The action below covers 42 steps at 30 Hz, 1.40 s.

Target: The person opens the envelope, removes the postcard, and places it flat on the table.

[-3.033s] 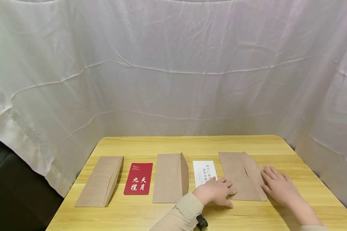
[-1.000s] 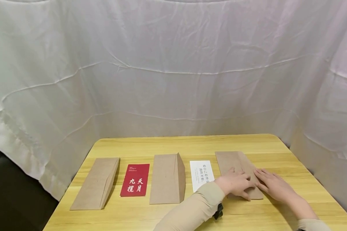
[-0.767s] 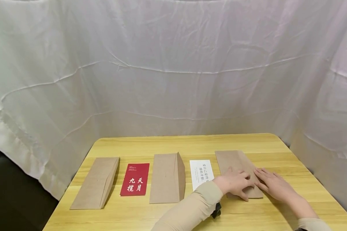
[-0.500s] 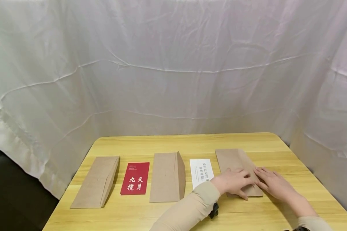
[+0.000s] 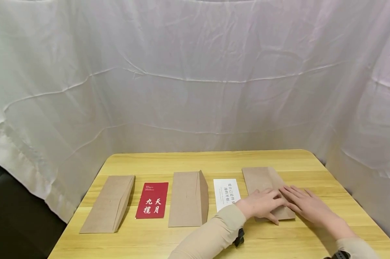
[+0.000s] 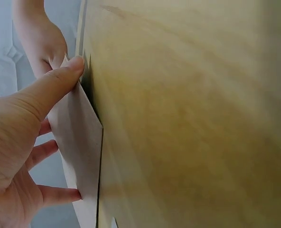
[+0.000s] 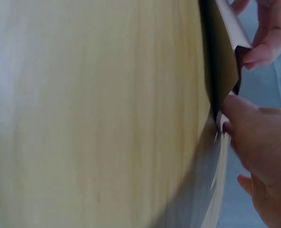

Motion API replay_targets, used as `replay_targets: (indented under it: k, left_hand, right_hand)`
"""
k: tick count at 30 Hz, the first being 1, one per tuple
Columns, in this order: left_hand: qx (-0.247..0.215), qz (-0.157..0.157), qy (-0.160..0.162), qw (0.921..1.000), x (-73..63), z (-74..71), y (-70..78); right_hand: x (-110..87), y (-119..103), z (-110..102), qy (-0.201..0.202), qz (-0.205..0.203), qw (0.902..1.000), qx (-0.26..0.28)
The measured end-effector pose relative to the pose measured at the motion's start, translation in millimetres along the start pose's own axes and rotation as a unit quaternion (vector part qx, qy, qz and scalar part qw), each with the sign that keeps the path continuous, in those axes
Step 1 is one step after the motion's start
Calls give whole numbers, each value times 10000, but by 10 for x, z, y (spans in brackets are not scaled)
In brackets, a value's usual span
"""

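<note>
At the right of the table in the head view lies a brown paper envelope [image 5: 258, 177] with a creased flap along its right side. My left hand [image 5: 262, 204] rests on its near part with the fingers spread; in the left wrist view the thumb [image 6: 55, 88] lies across the envelope's corner. The right hand [image 5: 308, 205] reaches over the flap from the right with fairly straight fingers, its tips meeting the left fingers. Close up in the right wrist view, the right thumb [image 7: 240, 109] touches the flap's edge, and a dark gap shows at the raised paper.
A white printed card [image 5: 225, 192] lies just left of the envelope. Farther left are a second brown envelope [image 5: 185, 201], a red card [image 5: 151, 199] and a third brown envelope [image 5: 105, 207], on a wood-grain table [image 5: 143, 241]. A pale curtain [image 5: 195, 104] surrounds the table's back and sides.
Over three seconds my left hand has moved right from the envelope's left edge onto it. The right hand has shifted left over the flap, so the fingertips of both hands now meet.
</note>
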<state>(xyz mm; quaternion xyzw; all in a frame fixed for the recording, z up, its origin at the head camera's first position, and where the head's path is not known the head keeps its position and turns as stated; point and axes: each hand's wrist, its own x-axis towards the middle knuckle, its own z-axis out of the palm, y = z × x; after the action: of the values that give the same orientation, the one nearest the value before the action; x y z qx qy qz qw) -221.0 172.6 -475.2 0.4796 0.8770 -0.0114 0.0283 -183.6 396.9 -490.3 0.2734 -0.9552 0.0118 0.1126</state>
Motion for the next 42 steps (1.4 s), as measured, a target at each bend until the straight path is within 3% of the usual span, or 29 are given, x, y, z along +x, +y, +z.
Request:
replay_targets:
  k: [4, 10, 16, 20, 27, 32, 42]
  left_hand:
    - [-27, 31, 21, 10000, -12, -3, -4]
    - [-112, 75, -6, 9999, -18, 23, 11]
    - [-172, 57, 45, 9998, -18, 45, 27]
    - [-224, 16, 50, 9997, -25, 48, 31]
    - [-255, 106, 141, 9995, -22, 19, 4]
    - [-241, 137, 178, 9995, -18, 1, -17]
    - [-176, 121, 132, 9997, 7, 9, -13]
  right_hand:
    - [47, 38, 30, 332, -513, 9978, -243]
    - [95, 67, 74, -41, -428, 9990, -153]
    - [89, 118, 136, -92, -566, 9976, -389]
    - [114, 104, 112, -351, -260, 9990, -80]
    - [215, 70, 20, -594, -31, 9981, -155]
    - [249, 76, 5, -788, 287, 9964, 134]
    - [259, 77, 20, -888, 546, 9930, 559]
